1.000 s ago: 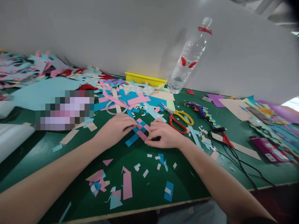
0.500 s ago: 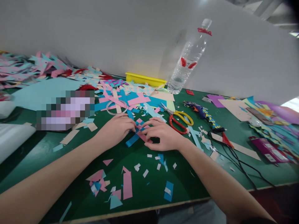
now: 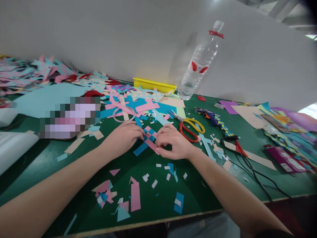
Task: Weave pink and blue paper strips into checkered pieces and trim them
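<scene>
Left hand [image 3: 123, 136] rests palm-down, fingers curled onto the pink-and-blue woven paper-strip mat [image 3: 148, 139] mid-table; fingertips hidden. Right hand [image 3: 174, 144] pinches the mat's pink strip end, thumb tucked under. Red-and-yellow-handled scissors [image 3: 189, 127] lie just beyond. Green table [image 3: 153, 205] front edge partly cut off.

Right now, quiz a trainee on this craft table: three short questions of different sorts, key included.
1. True or false: both hands touch the woven strips.
2. Which lies nearer the right hand: (a) scissors or (b) bottle?
3. Fill in: the tape ring lies beyond the ___ hand.

Key: 1 true; 2 a; 3 left.
</scene>
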The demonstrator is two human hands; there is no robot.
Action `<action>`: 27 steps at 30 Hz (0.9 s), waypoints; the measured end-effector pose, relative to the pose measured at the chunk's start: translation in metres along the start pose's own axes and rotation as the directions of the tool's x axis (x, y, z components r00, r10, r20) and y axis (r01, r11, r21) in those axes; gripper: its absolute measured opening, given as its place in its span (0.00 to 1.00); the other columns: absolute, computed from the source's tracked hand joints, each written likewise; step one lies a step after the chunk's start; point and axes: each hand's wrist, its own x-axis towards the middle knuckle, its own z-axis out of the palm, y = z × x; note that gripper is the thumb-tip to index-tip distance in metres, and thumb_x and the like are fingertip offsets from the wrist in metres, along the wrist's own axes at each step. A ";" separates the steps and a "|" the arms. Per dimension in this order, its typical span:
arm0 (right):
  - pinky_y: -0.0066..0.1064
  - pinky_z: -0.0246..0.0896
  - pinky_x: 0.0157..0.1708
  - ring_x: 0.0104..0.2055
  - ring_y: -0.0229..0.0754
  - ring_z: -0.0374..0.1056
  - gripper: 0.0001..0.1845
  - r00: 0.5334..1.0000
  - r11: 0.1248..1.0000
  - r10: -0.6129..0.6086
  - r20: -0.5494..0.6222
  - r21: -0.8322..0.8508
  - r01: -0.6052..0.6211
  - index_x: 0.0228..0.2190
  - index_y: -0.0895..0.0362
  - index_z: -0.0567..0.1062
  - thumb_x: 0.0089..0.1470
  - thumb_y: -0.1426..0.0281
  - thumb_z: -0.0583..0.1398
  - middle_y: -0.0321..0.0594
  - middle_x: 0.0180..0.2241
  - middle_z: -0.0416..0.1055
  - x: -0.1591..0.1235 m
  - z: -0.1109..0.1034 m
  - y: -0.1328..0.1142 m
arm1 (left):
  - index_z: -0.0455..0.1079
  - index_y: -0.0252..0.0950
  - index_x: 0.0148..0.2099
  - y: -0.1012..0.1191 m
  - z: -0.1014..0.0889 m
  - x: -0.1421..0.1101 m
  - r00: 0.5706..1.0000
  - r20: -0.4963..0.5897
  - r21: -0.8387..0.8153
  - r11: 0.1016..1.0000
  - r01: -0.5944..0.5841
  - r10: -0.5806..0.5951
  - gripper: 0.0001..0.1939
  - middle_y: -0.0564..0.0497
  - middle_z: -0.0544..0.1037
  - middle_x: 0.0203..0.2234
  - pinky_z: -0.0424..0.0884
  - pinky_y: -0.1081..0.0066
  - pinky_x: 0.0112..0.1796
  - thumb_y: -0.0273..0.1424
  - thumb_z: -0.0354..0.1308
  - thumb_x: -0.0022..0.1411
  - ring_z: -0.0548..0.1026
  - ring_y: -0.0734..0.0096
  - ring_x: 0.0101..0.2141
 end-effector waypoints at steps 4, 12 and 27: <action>0.41 0.50 0.53 0.52 0.44 0.63 0.11 1.000 0.999 -0.028 0.007 -0.037 0.028 0.25 0.55 0.68 0.55 0.63 0.57 0.41 0.42 0.75 0.002 0.001 -0.002 | 0.74 0.40 0.34 0.001 0.000 0.001 1.000 -0.007 -0.002 1.000 0.019 -0.019 0.19 0.53 0.81 0.37 0.60 0.56 0.56 0.22 0.41 0.59 0.76 0.67 0.40; 0.45 0.43 0.58 0.35 0.40 0.68 0.24 0.999 0.998 -0.046 -0.025 0.035 0.047 0.17 0.55 0.65 0.60 0.56 0.52 0.36 0.22 0.70 -0.004 0.003 0.004 | 0.76 0.40 0.37 0.003 0.001 -0.001 0.996 -0.057 -0.037 0.997 0.073 -0.075 0.19 0.52 0.81 0.36 0.61 0.56 0.56 0.24 0.43 0.60 0.75 0.63 0.42; 0.37 0.60 0.48 0.48 0.43 0.67 0.12 0.996 0.967 -0.087 0.008 -0.238 0.086 0.41 0.57 0.73 0.61 0.68 0.53 0.42 0.42 0.76 0.000 0.007 0.006 | 0.64 0.38 0.54 0.003 0.000 -0.005 0.946 -0.236 0.074 0.967 0.244 -0.221 0.20 0.49 0.80 0.35 0.67 0.57 0.44 0.26 0.44 0.62 0.75 0.59 0.38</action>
